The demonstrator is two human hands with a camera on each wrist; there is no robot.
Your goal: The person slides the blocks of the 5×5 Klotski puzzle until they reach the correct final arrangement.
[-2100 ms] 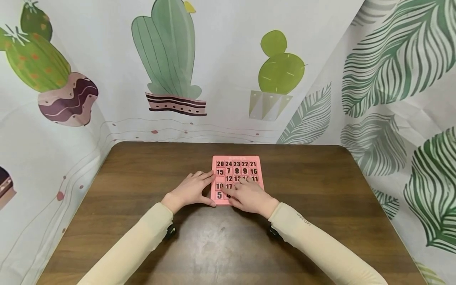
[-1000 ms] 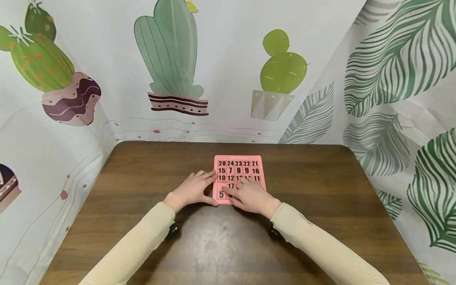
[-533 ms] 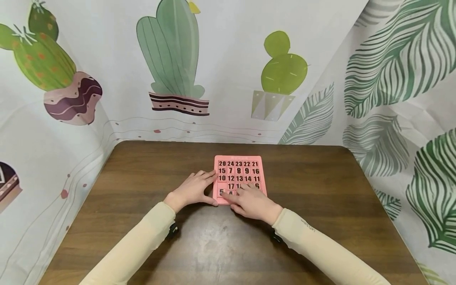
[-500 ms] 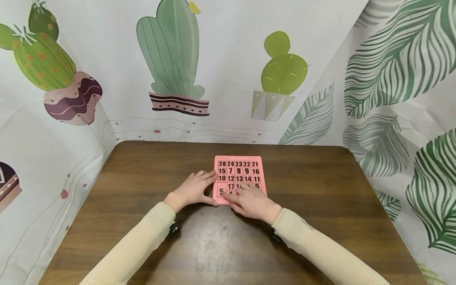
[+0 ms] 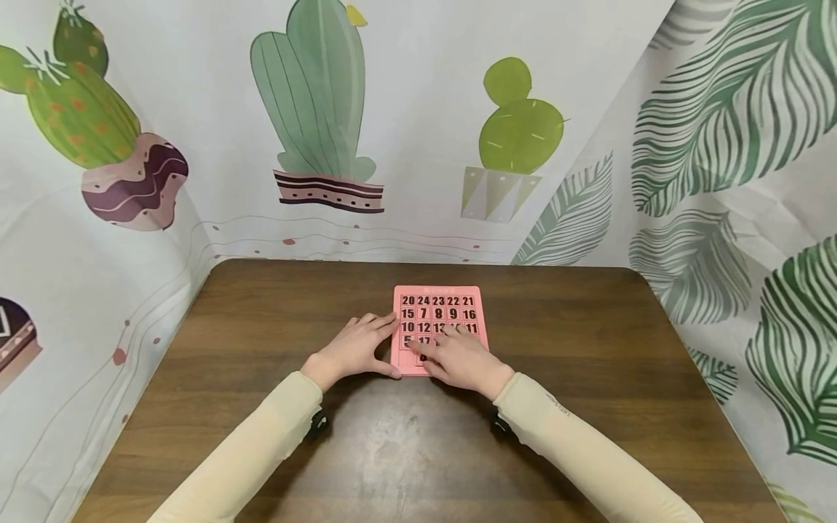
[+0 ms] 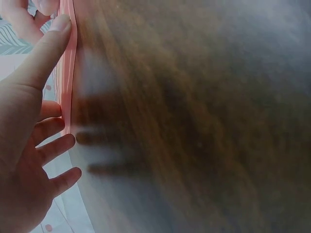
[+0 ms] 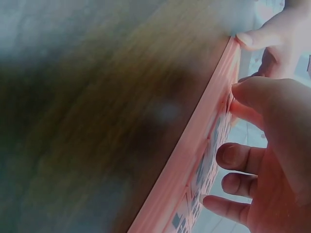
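Note:
A pink number slide puzzle (image 5: 407,362) lies flat on the table, its bare slot at the near-left corner. Tile 5 (image 5: 406,341) sits just above that slot, below tile 10 (image 5: 408,327). My left hand (image 5: 353,347) steadies the puzzle's left side, thumb at the near corner and fingers along the left edge, as the left wrist view also shows. Over the puzzle's lower right lies my right hand (image 5: 463,359), its index fingertip (image 5: 415,343) at tile 5's right side. Several tiles are hidden under it. In the right wrist view the other fingers (image 7: 238,184) spread loosely above the tiles.
The brown wooden table (image 5: 281,290) carries the puzzle near its far edge. A white curtain (image 5: 418,131) printed with cacti and leaves hangs behind and at both sides. Dark wrist devices (image 5: 318,421) show under the cuffs.
Tile 10 moved up one place, then tile 5 slid up from the near-left corner, baring the slot there. My right index finger followed the tile away from me; my left hand stayed put.

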